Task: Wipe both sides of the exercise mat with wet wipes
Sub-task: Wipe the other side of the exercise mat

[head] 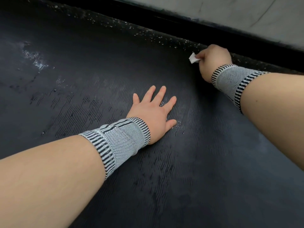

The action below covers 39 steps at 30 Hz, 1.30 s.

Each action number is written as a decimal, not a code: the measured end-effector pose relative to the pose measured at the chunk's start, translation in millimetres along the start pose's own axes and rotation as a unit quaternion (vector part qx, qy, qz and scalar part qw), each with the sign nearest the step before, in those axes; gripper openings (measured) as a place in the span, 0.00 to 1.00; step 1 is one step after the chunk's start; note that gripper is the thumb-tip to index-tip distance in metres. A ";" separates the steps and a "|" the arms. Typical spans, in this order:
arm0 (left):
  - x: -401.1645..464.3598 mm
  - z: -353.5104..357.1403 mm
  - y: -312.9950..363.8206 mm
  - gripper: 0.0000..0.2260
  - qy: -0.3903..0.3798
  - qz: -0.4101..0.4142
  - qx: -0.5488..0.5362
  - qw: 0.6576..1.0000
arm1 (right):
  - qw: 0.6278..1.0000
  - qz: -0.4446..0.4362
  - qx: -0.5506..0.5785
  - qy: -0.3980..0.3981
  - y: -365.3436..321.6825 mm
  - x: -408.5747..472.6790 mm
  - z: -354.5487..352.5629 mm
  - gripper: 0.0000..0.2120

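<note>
Right grip (212, 59) pinches wipe (194, 58) on mat (98, 79); left grip (154, 111) flat

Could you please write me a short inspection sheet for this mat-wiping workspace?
Surface: dark ribbed exercise mat, wet streaks near the middle, pale smears at far left.
Job's things: white wet wipe at the mat's far edge.
Clutter: white specks along the far edge.
Grips: left hand flat on the mat; right hand pinches the wipe.
Cables: nothing seen.
Surroundings: black strip, then grey floor beyond; striped wristbands on both wrists.
</note>
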State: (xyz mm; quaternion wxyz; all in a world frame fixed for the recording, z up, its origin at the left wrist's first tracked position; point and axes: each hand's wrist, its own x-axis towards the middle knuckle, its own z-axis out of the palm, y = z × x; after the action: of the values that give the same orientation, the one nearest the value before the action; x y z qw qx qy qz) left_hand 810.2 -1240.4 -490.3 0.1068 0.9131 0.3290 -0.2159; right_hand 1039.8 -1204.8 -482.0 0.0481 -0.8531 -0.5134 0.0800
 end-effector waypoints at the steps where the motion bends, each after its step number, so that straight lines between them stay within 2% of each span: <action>1: 0.0 -0.5 0.1 0.31 -0.002 -0.001 -0.001 1.000 | 1.000 0.003 -0.012 -0.018 -0.7 -2.7 0.0 0.17; 7: 0.1 -2.8 0.4 0.31 0.002 -0.002 -0.014 1.000 | 1.000 -0.022 -0.007 -0.007 -5.7 -41.4 11.2 0.16; 23: -31.5 3.3 -4.7 0.29 0.013 0.006 -0.012 1.000 | 0.996 -0.075 0.019 -0.055 -34.7 -160.0 21.4 0.16; 29: -67.2 9.4 -5.4 0.31 0.005 0.029 -0.008 1.000 | 0.986 -0.116 0.027 -0.115 -41.1 -194.0 16.2 0.16; 31: -76.0 11.9 -6.1 0.33 -0.008 0.040 -0.008 0.999 | 0.987 -0.111 0.019 -0.117 -39.5 -186.0 8.3 0.16; 35: -79.3 17.8 -6.6 0.34 -0.037 0.055 0.000 0.998 | 0.999 -0.019 0.036 -0.031 -35.7 -146.9 4.2 0.16; 39: -76.6 17.8 -7.4 0.35 -0.049 0.057 0.002 0.997 | 0.999 -0.003 0.005 -0.043 -39.8 -140.1 17.0 0.17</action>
State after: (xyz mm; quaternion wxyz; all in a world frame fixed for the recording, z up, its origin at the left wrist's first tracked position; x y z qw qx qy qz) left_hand 746.8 -1283.2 -470.9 0.1330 0.9190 0.2699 -0.2549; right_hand 937.6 -1309.9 -480.0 0.0301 -0.8472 -0.5169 0.1189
